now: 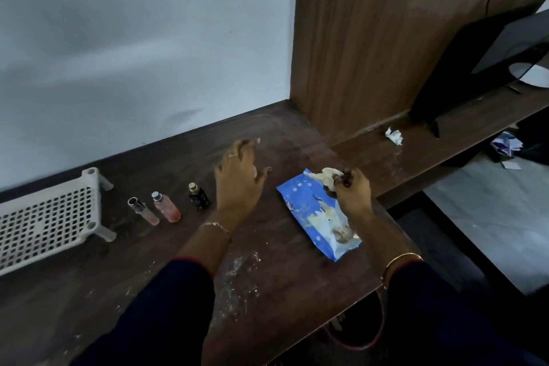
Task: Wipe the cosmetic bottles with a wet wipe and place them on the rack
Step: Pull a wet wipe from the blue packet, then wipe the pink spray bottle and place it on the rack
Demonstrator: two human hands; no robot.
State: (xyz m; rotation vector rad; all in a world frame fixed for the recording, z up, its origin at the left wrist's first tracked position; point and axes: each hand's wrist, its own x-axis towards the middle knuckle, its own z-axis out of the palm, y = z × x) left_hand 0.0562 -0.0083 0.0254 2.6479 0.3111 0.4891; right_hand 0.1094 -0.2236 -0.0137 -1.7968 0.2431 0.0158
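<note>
Fingertips [344,180] of R hand [352,192] are curled tight and pinch a pale wet wipe [328,175] at the far end of the wipe pack [319,214]. The wipe is bunched up and sits partly out of the pack opening. R hand is over the pack's far-right corner. Its wrist, w/ gold bangle [401,258], runs back along the pack's right edge.

Fingers [242,147] of L hand [239,178] are spread and straight and hold nothing. Motion blur: contact w/ the table [267,291] cannot be told. L hand is just left of the pack, apart from it. It has a ring on one finger and a thin bracelet [218,227] at the wrist.

Wipe pack: blue, lying flat on the table, long axis far-left to near-right.

Bottles: three, standing on the table in a row left of the pack, beyond L hand.
- Dark bottle [198,195], gold cap: nearest the pack.
- Pink bottle [166,206], silver cap: next out.
- Clear bottle [144,211], orange tint at base: furthest out.
The bottles are apart from each other, and neither hand touches them.

Rack [47,217]: white perforated plastic, further left of the pack than the bottles and apart from them, cut off by the frame edge.

Crumpled tissue [393,136]: on a shelf well beyond the pack, to the far right. A dark screen [475,68] stands further right of the pack again.
</note>
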